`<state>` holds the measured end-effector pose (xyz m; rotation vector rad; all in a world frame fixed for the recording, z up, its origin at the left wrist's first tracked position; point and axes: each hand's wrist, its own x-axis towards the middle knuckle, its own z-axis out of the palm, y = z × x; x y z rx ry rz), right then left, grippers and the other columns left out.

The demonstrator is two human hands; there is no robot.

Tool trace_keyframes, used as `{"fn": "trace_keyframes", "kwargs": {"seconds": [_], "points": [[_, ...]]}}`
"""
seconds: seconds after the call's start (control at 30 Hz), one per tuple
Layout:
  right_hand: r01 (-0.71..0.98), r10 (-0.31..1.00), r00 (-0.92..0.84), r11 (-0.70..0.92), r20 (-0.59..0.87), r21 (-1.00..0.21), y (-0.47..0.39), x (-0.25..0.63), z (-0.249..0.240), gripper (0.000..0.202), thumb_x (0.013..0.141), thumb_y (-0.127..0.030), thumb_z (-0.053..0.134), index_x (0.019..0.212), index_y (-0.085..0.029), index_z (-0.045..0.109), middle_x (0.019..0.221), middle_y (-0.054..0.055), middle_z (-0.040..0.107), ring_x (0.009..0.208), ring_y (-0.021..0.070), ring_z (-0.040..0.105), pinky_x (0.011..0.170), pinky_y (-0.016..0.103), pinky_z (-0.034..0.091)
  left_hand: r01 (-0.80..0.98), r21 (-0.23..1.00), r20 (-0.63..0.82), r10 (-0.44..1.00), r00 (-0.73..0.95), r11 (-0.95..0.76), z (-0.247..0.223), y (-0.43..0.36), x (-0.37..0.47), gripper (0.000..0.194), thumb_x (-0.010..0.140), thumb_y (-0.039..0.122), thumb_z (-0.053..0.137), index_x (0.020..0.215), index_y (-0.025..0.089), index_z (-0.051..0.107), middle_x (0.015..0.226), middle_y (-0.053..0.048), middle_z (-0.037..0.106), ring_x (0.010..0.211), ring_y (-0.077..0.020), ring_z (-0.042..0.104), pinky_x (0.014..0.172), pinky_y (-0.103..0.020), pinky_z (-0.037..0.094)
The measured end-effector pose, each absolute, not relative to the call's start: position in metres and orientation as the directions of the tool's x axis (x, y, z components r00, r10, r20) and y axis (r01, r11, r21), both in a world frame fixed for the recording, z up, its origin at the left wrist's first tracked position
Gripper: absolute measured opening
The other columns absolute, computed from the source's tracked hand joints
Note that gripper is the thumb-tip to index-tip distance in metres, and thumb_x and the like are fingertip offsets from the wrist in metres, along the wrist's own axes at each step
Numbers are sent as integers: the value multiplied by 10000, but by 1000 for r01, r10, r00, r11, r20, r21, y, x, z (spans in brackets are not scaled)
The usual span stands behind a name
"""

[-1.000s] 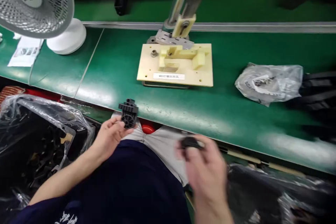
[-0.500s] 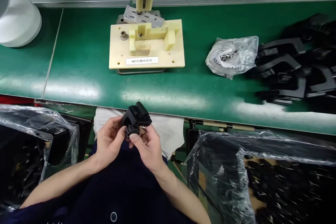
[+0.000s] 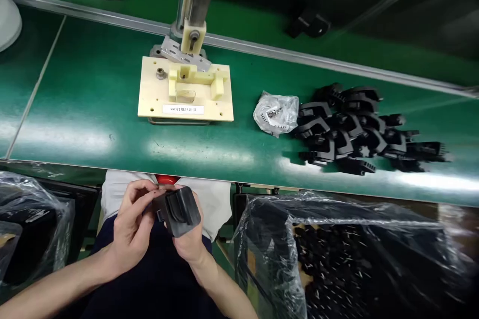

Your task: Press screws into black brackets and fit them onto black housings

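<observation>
Right hand (image 3: 191, 245) partly hidden (behind black part (image 3: 182, 212)).

One left hand (image 3: 130, 232), one right hand (image 3: 190, 246) — one black workpiece (image 3: 183, 213); one fixture (image 3: 149, 93); one bag (image 3: 276, 113).

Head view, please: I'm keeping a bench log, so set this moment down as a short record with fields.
Right hand: holds a black part
Left hand: fingers at the black part's left side; grip unclear
Green bench: beyond both hands
Cream fixture: on the bench, white label along its near edge
Plastic bag: between fixture and pile of black parts
</observation>
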<state>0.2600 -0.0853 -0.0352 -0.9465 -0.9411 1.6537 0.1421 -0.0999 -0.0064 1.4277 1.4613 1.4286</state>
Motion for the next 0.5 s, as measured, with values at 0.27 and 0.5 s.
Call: {"fn": "trace_keyframes", "kwargs": {"seconds": [0.27,0.5], "points": [[416,861,-262,508,435,-754,-14,297,-17,442,791,-195,705,1211,-235,572,1078,99,648,975,214,639,829,352,566,78,996,45,997,-64,-40,-12,-77,113,664,889,182,537,1473,308,247,1348,-120,482,1205,-237,525,945,-369,525],[299,800,-357,587,482,-752,0,290,-15,499,735,-254,774,1186,-241,561,1039,84,682,953,219,650,849,377,561,345,932,85,992,95,-113,-25,-54,117,408,873,228,567,1277,224,516,1203,-105,582,1091,-216,590,929,-350,527]]}}
